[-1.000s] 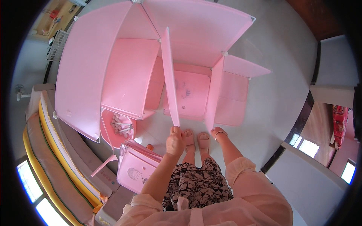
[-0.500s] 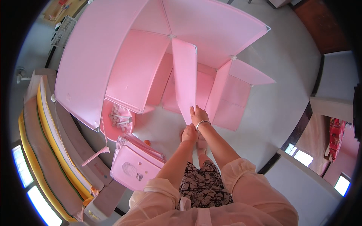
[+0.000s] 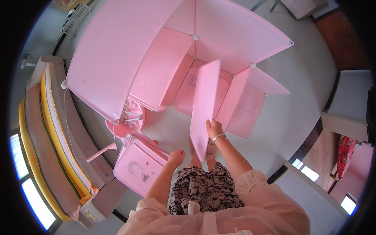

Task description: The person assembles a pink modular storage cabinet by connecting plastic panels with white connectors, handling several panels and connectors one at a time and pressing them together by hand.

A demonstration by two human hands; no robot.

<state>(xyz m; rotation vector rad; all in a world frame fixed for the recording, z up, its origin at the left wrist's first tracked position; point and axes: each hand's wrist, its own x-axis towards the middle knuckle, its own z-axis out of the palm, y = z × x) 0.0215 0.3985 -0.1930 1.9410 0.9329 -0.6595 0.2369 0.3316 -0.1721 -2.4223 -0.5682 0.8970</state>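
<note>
A flat, plain pink panel [image 3: 204, 107] stands upright on edge, long side vertical, just in front of the half-built pink cabinet [image 3: 164, 58]. Left of it, a stack of pink panels [image 3: 140, 164] leans tilted, decorated face outward.

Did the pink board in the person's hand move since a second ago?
Yes. The loose pink panel has shifted right and tilted, toward the right-hand wall of the pink cabinet; the right hand now grips its edge.

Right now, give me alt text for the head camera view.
The right hand holds a flat pink plastic panel upright before a half-built pink panel cabinet. The left hand touches a stack of pink panels.
</note>
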